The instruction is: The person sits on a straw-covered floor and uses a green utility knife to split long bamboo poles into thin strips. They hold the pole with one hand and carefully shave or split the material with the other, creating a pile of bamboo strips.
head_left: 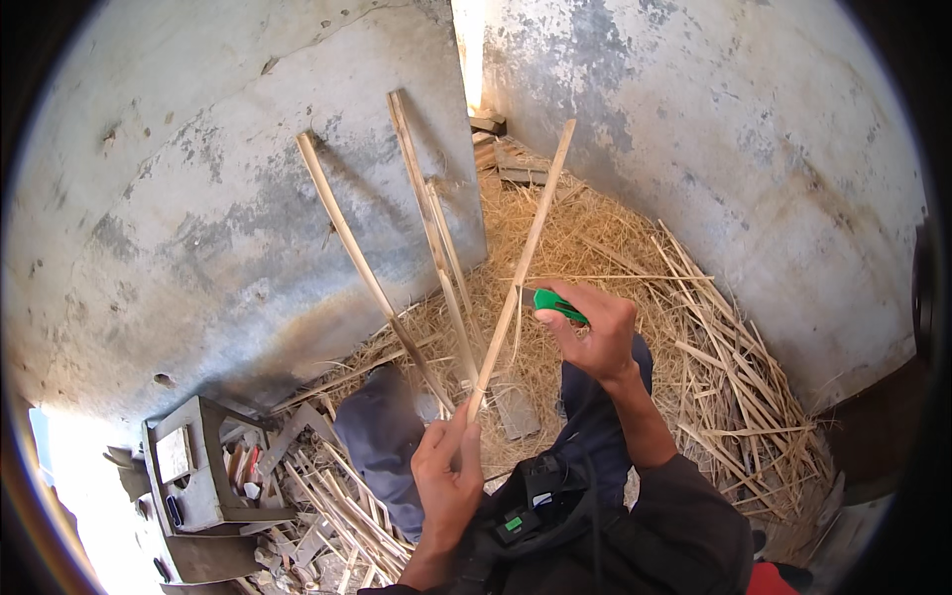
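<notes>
A long pale bamboo strip slants upward and away in front of me. My left hand is closed around its near, lower end. My right hand grips a green-handled utility knife, whose tip meets the right edge of the strip about halfway along. Below the blade, a thin sliver hangs beside the strip. My knees, in dark trousers, are bent on either side of the work.
Split bamboo poles lean on the left wall. Shavings cover the floor. Cut strips lie along the right wall, and more strips lie at lower left beside a boxy wooden stand holding clutter.
</notes>
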The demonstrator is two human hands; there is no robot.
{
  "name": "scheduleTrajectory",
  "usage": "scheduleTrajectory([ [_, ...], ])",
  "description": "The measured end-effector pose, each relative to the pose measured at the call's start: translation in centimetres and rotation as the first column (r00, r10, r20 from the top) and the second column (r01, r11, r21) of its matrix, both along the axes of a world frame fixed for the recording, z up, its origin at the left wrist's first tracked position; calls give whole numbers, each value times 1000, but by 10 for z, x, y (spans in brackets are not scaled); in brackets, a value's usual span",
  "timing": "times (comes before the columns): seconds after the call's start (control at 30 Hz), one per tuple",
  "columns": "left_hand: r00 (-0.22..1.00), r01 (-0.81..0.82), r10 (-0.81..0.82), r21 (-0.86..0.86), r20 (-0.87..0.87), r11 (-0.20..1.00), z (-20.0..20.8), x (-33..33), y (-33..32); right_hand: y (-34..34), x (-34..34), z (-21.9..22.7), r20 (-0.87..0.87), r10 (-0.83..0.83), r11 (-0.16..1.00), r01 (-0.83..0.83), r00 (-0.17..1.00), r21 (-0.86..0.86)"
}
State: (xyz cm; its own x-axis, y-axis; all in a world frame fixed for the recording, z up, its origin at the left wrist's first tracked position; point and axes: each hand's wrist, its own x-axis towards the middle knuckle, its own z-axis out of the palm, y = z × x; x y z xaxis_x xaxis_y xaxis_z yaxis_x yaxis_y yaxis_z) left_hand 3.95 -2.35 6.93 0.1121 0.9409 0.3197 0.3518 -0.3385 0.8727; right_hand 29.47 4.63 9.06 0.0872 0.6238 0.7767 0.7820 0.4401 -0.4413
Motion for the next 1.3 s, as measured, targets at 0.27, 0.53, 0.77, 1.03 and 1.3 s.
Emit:
scheduleTrajectory([
  [0.27,999,5,-6,-26,-32,1000,-11,-5,-3,22,17,-1,-59,-73,995,77,996,65],
  [0.53,999,5,-9,-123,-33,992,-14,-9,-14,56,55,1,-31,-151,988,150,988,-24],
  [0.77,999,-3,1,-50,-39,999,-28,-15,-13,90,84,6,-50,-256,965,251,965,-78],
  [1.03,997,-33,26,-100,-72,994,-31,-26,-17,115,156,-7,-108,-531,829,488,841,-274],
  [1.3,990,-124,119,-66,-78,990,-24,-16,13,71,87,-16,-258,-190,864,37,947,-502],
])
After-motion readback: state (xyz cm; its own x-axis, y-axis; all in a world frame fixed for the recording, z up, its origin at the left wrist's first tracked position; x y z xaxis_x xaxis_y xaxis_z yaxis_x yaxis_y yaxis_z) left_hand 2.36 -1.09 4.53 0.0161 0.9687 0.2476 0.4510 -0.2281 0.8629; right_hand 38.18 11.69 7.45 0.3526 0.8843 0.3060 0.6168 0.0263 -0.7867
